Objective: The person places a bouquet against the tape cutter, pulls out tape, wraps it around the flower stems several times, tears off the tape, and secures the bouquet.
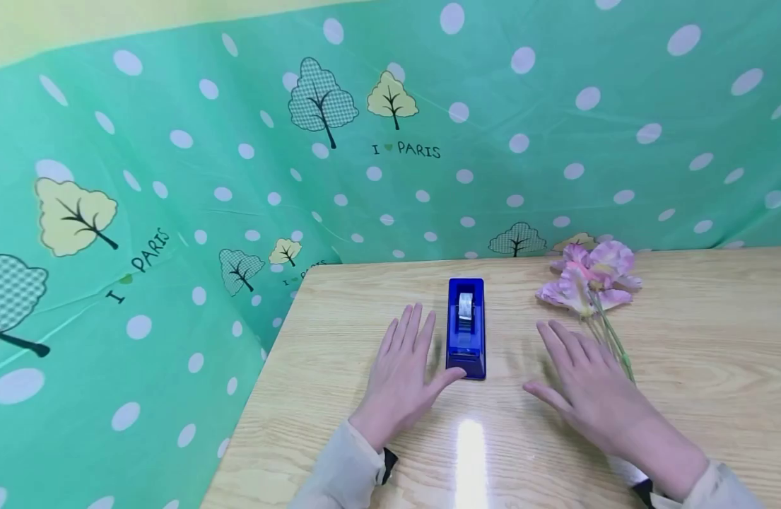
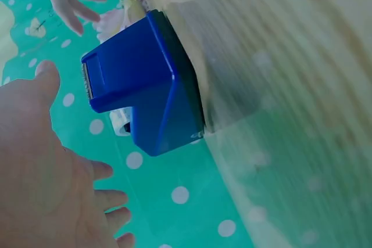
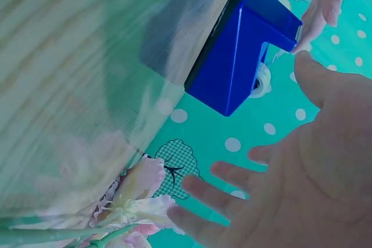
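Observation:
A blue tape dispenser (image 1: pixel 466 353) with a roll of clear tape (image 1: pixel 465 308) stands upright on the wooden table. Just left of it is my left hand (image 1: pixel 399 378), fingers straight and thumb spread toward the dispenser's front end. On the other side, with a wider gap, my right hand (image 1: pixel 594 396) has its fingers extended and holds nothing. Pink-purple artificial flowers (image 1: pixel 584 279) with green stems lie beyond the right hand, which overlaps the stems in the head view. Both wrist views show an open palm beside the dispenser (image 2: pixel 139 79).
The wooden table (image 1: pixel 714 332) reaches back to a green dotted cloth (image 1: pixel 428 205) printed with trees, which also hangs along the left side. A bright light reflection (image 1: pixel 470 459) lies on the table in front of the dispenser.

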`<state>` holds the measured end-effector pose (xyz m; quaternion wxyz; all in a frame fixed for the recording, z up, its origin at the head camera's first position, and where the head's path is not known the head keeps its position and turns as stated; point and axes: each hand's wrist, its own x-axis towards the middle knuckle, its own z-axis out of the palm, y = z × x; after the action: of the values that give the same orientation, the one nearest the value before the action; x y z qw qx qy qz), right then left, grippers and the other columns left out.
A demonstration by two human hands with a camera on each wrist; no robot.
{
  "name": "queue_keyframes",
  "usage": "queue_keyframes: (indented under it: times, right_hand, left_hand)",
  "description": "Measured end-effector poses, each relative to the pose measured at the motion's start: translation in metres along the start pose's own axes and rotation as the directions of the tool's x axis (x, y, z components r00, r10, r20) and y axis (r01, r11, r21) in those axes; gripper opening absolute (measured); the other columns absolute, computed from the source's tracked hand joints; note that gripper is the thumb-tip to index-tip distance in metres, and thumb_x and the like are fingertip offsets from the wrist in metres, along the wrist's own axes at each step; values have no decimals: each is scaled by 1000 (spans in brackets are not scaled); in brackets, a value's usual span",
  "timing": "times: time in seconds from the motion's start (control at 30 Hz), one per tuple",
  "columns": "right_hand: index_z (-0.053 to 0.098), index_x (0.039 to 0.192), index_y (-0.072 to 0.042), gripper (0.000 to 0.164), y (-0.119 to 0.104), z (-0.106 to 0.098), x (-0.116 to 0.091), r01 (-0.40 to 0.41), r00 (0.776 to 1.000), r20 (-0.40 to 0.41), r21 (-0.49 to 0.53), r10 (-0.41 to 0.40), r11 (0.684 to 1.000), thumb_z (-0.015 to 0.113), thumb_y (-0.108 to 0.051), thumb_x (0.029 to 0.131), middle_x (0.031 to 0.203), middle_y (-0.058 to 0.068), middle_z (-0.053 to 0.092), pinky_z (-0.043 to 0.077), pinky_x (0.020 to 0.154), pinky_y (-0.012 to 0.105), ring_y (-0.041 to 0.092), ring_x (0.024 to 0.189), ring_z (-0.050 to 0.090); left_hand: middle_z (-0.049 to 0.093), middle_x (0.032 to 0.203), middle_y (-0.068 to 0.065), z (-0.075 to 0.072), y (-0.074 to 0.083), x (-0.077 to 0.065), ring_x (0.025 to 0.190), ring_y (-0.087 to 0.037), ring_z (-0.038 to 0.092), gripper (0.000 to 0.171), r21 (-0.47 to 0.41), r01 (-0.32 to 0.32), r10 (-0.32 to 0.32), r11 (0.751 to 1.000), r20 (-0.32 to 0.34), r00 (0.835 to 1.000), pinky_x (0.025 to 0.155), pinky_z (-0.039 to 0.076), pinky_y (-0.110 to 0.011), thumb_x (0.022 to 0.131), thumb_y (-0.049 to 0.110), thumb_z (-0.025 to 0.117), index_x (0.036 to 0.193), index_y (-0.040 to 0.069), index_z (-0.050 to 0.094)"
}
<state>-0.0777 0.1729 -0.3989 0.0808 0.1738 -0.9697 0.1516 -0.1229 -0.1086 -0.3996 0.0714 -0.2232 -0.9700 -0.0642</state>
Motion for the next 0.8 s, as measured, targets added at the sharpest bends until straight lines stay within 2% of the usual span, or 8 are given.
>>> queue_keyframes:
  times: [0.17, 0.3, 0.43, 0.6, 0.8]
  right_hand:
    - [15, 156, 0, 89, 4, -2, 2, 9, 1000, -6, 3, -9, 1000, 56, -52, 97, 147, 30, 39, 34, 105, 69, 51, 130, 40]
    - [17, 153, 8, 93, 5, -3, 1, -2, 1000, -1, 1, 2, 1000, 62, -49, 95, 138, 34, 45, 39, 102, 66, 51, 124, 45]
    - [22, 149, 13, 93, 7, -6, 0, -10, 1000, -5, 15, 10, 1000, 68, -44, 92, 134, 36, 47, 43, 101, 62, 50, 123, 48]
    - [27, 147, 13, 90, 9, -11, 2, -16, 1000, -7, 15, 16, 1000, 73, -38, 90, 135, 37, 47, 43, 101, 63, 51, 123, 48]
    - [21, 150, 9, 95, 16, -15, 2, -42, 999, -26, 8, 43, 999, 75, -37, 88, 138, 39, 43, 42, 98, 67, 56, 124, 45]
  left_hand:
    - [12, 167, -9, -4, 7, 10, 154, -22, 3, 91, 31, -28, 29, 999, -35, 999, 126, 0, -39, 95, 75, 24, 160, 12, 13]
    - [19, 165, -11, -8, 17, 20, 154, -24, 9, 88, 7, -67, 67, 998, -70, 995, 126, 0, -38, 96, 71, 33, 158, 10, 20]
    - [21, 165, -12, -10, 27, 28, 154, -24, 10, 84, 2, -88, 88, 996, -67, 994, 126, 0, -37, 97, 68, 39, 156, 10, 28]
    - [24, 164, -12, -11, 36, 36, 154, -24, 11, 79, 33, -111, 113, 993, -54, 992, 126, 2, -39, 98, 66, 38, 155, 10, 32]
    - [28, 162, -12, -16, 48, 42, 152, -26, 18, 76, 64, -143, 146, 988, -32, 989, 126, 1, -42, 100, 64, 31, 153, 11, 36]
